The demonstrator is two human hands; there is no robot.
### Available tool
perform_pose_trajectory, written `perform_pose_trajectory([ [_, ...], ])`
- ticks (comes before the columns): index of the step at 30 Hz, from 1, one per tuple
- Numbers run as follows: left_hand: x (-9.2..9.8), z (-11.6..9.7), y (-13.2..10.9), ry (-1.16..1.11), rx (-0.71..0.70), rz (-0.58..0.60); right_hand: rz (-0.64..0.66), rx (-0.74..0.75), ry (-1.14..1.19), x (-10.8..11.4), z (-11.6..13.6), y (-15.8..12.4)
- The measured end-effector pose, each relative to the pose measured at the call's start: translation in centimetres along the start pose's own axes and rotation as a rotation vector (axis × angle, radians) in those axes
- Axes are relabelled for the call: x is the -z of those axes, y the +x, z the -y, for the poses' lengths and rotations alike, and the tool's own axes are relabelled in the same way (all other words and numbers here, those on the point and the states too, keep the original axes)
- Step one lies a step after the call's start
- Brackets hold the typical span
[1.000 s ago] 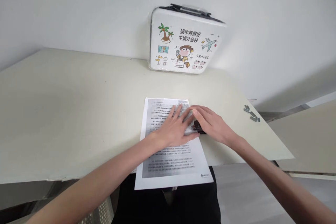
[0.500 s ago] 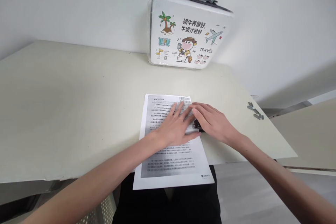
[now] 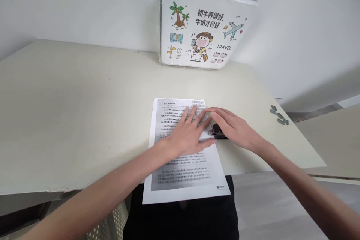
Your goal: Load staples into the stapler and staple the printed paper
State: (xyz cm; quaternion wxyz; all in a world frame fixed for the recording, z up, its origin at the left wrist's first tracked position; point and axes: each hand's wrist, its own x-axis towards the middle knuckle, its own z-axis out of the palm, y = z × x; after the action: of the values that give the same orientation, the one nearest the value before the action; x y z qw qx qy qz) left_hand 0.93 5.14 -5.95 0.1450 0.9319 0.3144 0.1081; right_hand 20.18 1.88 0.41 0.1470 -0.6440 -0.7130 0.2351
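A printed sheet of paper (image 3: 182, 172) lies on the cream table (image 3: 70, 120), its lower end hanging over the front edge. My left hand (image 3: 189, 135) rests flat on the sheet's upper half with fingers spread, holding it down. My right hand (image 3: 234, 129) lies over a small black stapler (image 3: 218, 132) at the sheet's right edge, fingers stretched forward and pressing on it. Most of the stapler is hidden under that hand.
A white carry case (image 3: 202, 26) with cartoon travel drawings and a black handle leans against the wall at the back. Several strips of staples (image 3: 279, 115) lie near the table's right edge. The floor shows to the right, below the table.
The camera has tilted, so the case sits higher in view. My right hand has shifted slightly to the right on the stapler. My left hand stays flat on the paper.
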Motion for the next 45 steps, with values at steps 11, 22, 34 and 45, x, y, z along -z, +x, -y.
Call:
perform_pose_trajectory([
  [11,0.0,-0.1,0.1,0.021,-0.002,0.008,-0.006,0.051,-0.058,-0.7,-0.3,0.3],
  [22,-0.3,0.0,0.0,0.002,-0.008,-0.021,-0.011,0.024,-0.141,-1.0,0.4,0.5],
  [34,0.0,-0.1,-0.2,0.003,0.005,-0.012,-0.017,0.015,-0.112,-0.8,0.5,0.4],
  [45,-0.1,0.0,-0.2,-0.005,0.009,-0.032,-0.042,0.055,-0.252,-1.6,0.2,0.6],
])
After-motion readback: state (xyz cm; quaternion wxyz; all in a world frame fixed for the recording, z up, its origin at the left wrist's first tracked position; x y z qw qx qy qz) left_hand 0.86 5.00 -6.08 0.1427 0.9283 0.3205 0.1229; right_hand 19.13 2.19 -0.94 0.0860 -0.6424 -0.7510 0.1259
